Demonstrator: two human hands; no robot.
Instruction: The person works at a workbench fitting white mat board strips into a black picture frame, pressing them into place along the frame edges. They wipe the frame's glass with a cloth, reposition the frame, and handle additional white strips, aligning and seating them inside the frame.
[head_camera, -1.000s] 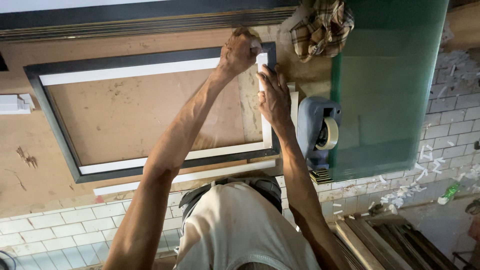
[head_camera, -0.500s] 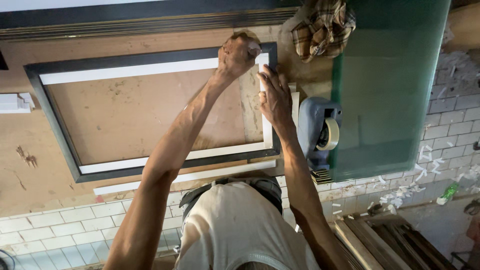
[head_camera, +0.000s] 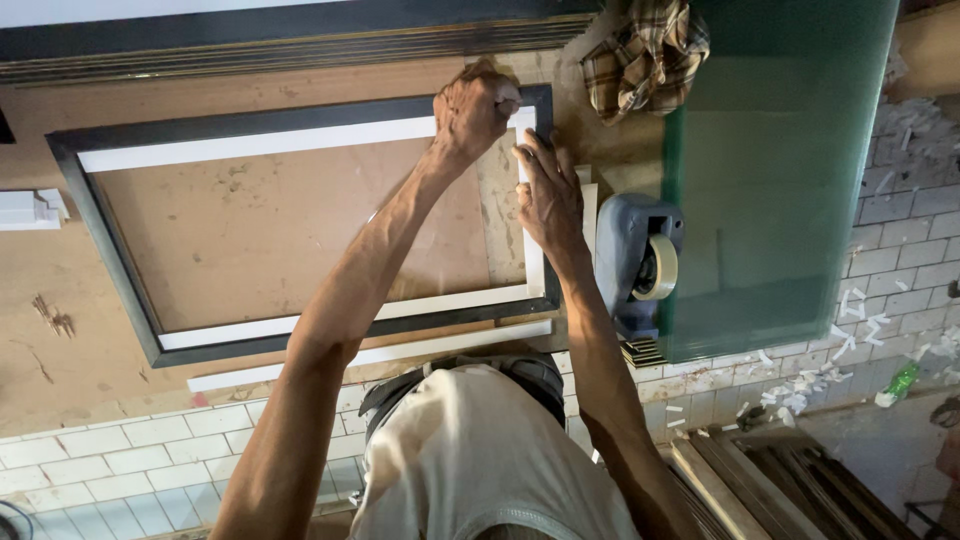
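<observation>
dark picture frame (head_camera: 110, 215) flat on workbench (head_camera: 60, 290)

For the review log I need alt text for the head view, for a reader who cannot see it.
Seen from above, a person's left hand and right hand press at the far right corner of a dark picture frame with a white inner border, lying on a brown worktop. A grey tape dispenser, a green glass sheet and a plaid cloth lie to its right.

Brown worktop (head_camera: 60, 290) spans nine to twelve o'clock. White tiled face (head_camera: 110, 450) at seven o'clock. Paper scraps (head_camera: 800, 385) litter floor at four o'clock.
</observation>
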